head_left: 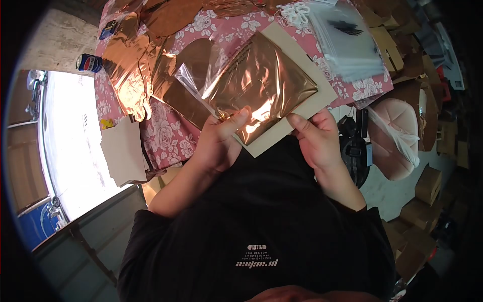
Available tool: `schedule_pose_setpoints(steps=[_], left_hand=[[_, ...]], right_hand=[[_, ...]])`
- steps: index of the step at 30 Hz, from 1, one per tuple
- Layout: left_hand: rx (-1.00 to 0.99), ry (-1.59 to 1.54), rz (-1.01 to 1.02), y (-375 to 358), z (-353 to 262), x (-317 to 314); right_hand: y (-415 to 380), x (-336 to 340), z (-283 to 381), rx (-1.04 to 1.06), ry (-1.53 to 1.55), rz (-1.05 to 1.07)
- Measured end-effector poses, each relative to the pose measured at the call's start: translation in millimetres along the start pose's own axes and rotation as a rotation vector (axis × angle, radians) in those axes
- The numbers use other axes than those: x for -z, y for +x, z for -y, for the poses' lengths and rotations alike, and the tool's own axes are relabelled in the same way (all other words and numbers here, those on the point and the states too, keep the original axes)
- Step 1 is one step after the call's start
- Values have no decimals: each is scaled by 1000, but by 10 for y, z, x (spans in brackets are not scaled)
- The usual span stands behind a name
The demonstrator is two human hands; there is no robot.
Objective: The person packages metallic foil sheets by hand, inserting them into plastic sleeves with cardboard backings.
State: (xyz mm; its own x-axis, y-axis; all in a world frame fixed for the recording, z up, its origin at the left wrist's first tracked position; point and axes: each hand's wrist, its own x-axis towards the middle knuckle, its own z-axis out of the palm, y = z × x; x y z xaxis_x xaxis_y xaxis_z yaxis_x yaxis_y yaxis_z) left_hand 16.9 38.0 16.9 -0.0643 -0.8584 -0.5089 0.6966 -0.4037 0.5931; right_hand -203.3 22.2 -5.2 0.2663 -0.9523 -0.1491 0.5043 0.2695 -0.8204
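Note:
A shiny copper-coloured packet in clear plastic (266,75) lies over a cream cardboard sheet (322,90), both held up over the table's front edge. My left hand (224,136) is closed on the packet's lower left edge, its thumb on top. With thumb above and fingers beneath, my right hand (317,133) pinches the lower right edge of the cardboard sheet. The packet's clear plastic flap (188,78) sticks out at the upper left.
More copper-coloured film pieces (128,70) cover the left of the flowered tablecloth (171,136). Clear plastic bags (347,50) lie at the back right. A blue can (90,63), stacked white cards (123,151) and a padded stool (392,136) stand around.

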Motion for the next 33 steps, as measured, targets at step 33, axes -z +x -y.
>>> schedule_pose_setpoints(steps=[33], left_hand=[[23,9,51,37,61,143]], right_hand=[[66,25,8,105,-45,-167]])
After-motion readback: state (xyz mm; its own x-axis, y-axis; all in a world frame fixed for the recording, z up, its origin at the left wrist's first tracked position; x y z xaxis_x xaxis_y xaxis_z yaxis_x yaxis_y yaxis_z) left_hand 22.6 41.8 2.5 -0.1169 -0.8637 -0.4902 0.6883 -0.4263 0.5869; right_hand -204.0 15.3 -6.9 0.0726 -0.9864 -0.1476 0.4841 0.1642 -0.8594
